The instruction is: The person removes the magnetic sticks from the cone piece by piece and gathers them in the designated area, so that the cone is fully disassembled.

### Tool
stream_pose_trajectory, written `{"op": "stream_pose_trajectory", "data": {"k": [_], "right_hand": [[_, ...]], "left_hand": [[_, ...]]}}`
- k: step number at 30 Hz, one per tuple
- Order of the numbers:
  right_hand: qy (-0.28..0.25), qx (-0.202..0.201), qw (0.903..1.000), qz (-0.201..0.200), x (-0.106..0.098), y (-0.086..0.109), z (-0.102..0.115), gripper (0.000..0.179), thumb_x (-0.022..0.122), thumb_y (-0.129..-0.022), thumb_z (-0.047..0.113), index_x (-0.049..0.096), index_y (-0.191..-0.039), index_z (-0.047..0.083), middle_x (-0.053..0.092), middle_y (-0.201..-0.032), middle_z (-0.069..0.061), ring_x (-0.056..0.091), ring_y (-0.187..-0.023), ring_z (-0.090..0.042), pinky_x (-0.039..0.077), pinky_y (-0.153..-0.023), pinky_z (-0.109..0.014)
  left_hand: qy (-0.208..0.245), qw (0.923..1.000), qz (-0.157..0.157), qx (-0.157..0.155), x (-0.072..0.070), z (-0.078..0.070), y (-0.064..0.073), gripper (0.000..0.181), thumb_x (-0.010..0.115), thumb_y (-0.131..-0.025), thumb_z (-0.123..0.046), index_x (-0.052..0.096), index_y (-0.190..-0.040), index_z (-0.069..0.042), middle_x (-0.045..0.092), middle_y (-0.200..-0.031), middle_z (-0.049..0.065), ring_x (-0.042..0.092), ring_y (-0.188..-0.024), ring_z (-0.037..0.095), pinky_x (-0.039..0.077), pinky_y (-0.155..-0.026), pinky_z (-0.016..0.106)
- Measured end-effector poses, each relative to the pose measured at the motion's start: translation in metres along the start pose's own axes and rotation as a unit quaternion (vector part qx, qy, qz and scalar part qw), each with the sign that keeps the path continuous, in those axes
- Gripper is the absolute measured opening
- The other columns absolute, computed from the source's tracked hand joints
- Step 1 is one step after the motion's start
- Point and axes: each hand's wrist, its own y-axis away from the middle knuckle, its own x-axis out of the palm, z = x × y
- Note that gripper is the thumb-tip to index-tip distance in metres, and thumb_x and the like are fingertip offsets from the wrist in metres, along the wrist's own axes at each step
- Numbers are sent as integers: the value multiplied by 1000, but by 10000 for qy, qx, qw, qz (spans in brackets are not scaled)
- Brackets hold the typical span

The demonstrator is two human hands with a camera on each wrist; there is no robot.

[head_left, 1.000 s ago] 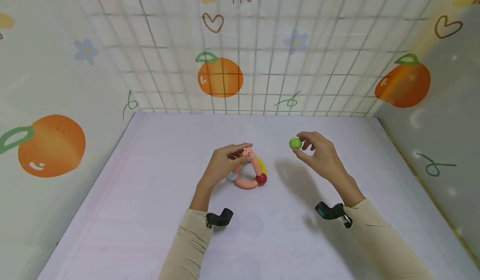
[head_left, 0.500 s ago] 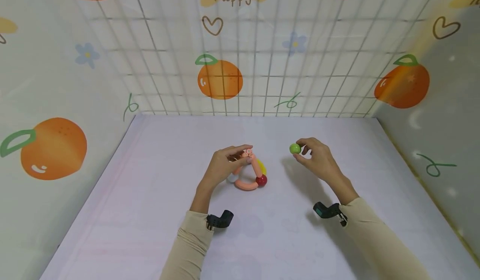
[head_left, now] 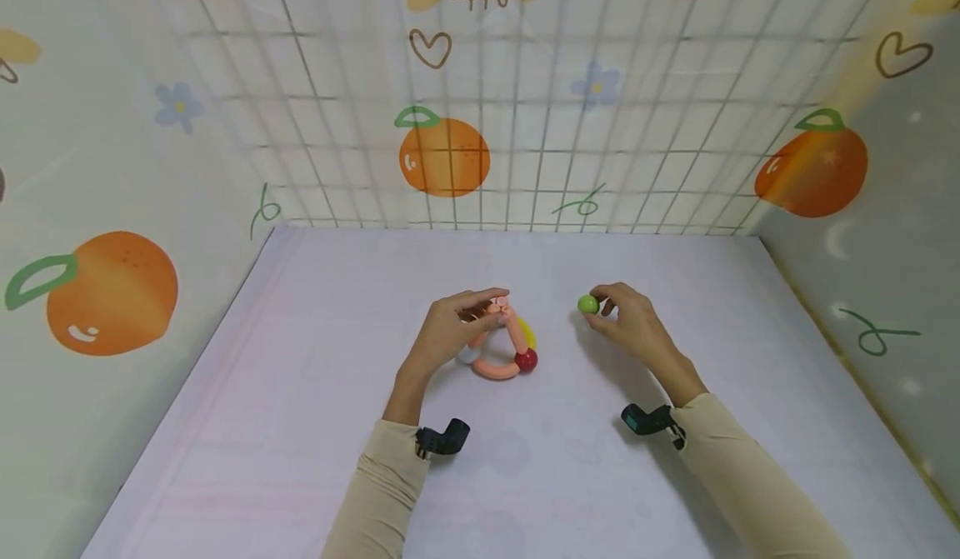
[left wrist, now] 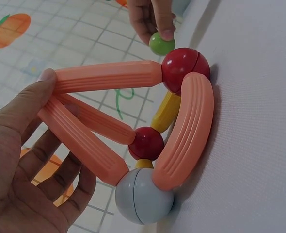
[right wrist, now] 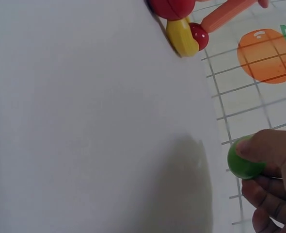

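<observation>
My left hand (head_left: 444,332) pinches the upper ends of several straight salmon-pink rods (left wrist: 109,76), gathered into a peak. Below them, a base of balls and curved rods rests on the table: a red ball (left wrist: 177,68), another red ball (left wrist: 147,144), a light grey ball (left wrist: 140,196), a curved pink rod (left wrist: 189,133) and a yellow rod (left wrist: 166,112). To the right of this frame, my right hand (head_left: 639,321) holds a green ball (head_left: 588,304) between thumb and fingers, apart from the rods. In the right wrist view the thumb lies over the green ball (right wrist: 244,164).
The pale table (head_left: 300,459) runs back to a gridded wall (head_left: 600,151) printed with oranges. Side walls stand at left (head_left: 112,167) and right (head_left: 900,209). A dark wrist camera (head_left: 444,438) sits on the left wrist, another (head_left: 648,420) on the right.
My right hand has come down and slightly nearer with the green ball, its shadow closer beneath it. My left hand and the pink rods have stayed in place.
</observation>
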Motion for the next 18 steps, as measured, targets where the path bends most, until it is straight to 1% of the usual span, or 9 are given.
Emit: {"op": "stream_pose_trajectory", "data": {"k": [5,18], "right_hand": [[73,114,9998,123,1,-1,0,32,78,-86,8,66,-114,-2,65,-110,-16,62,-89,-28,48,-76,-41],[124,305,9986,407,6,-1,-2,35,75,-88,7,64,-119,-5,64,-114,-20,63,-93,-31,50,-81,-46]], "left_hand": [[-13,10000,24,-18,0,-1,0,40,77,-88,-40,69,-128,-38,69,-108,-11,63,-92,16,52,-81,36],[-23,9999,62,-149,-1,-1,0,41,76,-88,-44,69,-127,-39,69,-106,-12,63,-92,15,53,-81,38]]}}
